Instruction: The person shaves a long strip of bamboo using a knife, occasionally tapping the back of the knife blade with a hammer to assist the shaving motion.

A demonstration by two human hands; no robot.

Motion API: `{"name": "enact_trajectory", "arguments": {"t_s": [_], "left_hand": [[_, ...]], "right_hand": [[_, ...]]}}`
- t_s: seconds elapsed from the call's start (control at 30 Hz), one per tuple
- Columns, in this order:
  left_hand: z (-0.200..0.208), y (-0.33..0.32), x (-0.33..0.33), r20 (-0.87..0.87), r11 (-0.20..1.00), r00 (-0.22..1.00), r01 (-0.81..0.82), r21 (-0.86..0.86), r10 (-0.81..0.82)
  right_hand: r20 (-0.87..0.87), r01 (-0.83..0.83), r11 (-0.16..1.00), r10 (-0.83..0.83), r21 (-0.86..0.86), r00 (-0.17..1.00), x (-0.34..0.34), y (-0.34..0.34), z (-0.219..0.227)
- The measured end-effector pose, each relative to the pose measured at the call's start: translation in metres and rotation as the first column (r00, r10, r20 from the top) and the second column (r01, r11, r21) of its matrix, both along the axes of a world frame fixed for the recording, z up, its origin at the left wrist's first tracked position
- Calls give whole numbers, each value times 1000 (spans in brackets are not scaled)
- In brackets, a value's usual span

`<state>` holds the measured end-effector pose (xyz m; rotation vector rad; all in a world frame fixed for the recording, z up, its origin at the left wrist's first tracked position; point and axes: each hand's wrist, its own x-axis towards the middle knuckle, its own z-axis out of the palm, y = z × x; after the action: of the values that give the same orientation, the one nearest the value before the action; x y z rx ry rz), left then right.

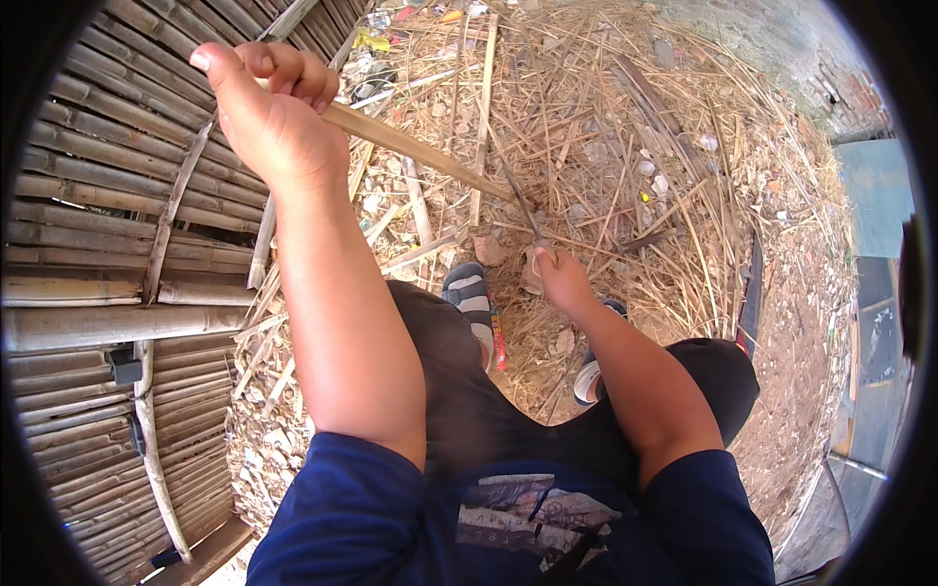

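Observation:
My left hand [278, 117] is raised at the upper left, its fingers curled round one end of a bamboo strip [415, 151]. The strip slants down to the right, and its far end lies close to the blade of a long knife [520, 200]. Whether blade and strip touch I cannot tell. Lower and nearer to me, my right hand [562, 278] is closed round the knife's handle, with the blade pointing away and slightly left.
Bamboo shavings and split strips [484, 107] litter the ground, among stones [489, 251] and scraps. A bamboo slat wall [117, 234] rises on the left. My sandalled foot [471, 298] stands beside a red wrapper [498, 347]. Bluish panels [874, 195] stand at right.

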<state>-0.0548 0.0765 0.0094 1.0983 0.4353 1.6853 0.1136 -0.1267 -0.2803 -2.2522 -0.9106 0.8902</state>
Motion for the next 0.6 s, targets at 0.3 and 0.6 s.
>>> {"name": "enact_trajectory", "arguments": {"t_s": [0.3,0.6], "left_hand": [[-4,4,-3,-43,999,998,-40,0,40],[-3,10,-4,-13,999,999,-44,-14,44]], "right_hand": [[-19,-181,915,201,362,979,-31,14,62],[-50,35,975,-25,218,998,-13,5,-4]]}}
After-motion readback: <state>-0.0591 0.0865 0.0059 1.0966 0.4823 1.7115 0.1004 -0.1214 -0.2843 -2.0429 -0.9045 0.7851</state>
